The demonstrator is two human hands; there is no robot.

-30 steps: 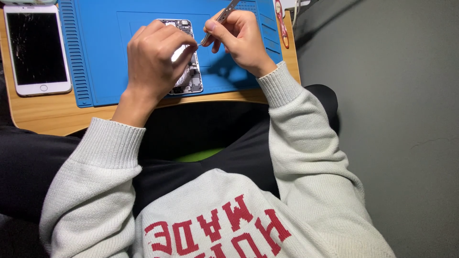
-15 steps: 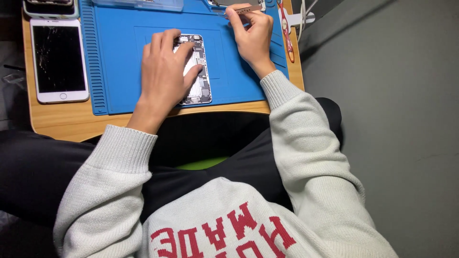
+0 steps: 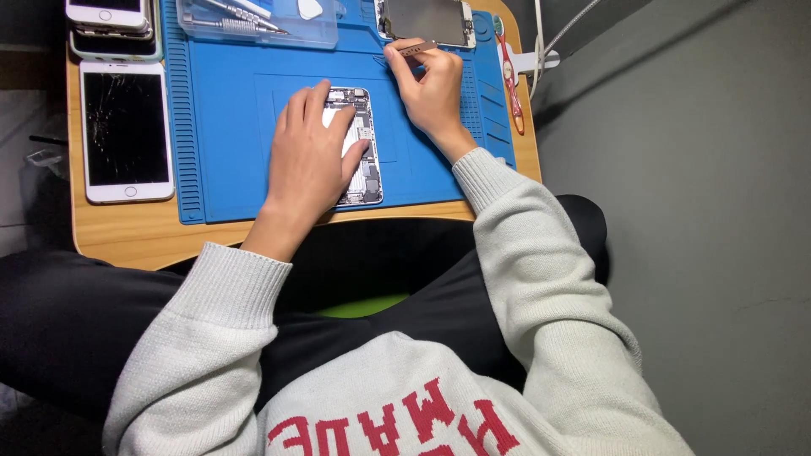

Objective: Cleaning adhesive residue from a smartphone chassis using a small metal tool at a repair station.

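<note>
A: Let us go from left to right, with the blue repair mat point(image 3: 228, 135) as our landmark. Left of the mat, on the wooden table point(image 3: 127, 236), a white phone with a cracked screen point(image 3: 127, 131) lies face up. Above it is a small stack of phones point(image 3: 114, 25).

B: And on the mat itself?

A: At the far edge of the mat is a clear tray point(image 3: 253, 24) with tools inside. In the middle of the mat lies the opened phone body point(image 3: 361, 148), its inner parts facing up. The left hand point(image 3: 308, 160) lies flat on it, fingers spread apart and pressing down; they do not grip.

B: This is good, I think. The flat hand keeps the body from sliding.

A: Yes, but the palm should stay off the small parts, only on the frame.

B: And the right hand point(image 3: 431, 89)?

A: It is near the far right corner of the mat. Its fingers are pinched together on a thin metal tool point(image 3: 416, 49), maybe tweezers, just beside a detached screen panel point(image 3: 427, 21).

B: I judge a light pinch is best there, the wrist resting on the mat for a steady tip.

A: At the right edge of the mat lies a red-handled tool point(image 3: 509, 80).
</note>
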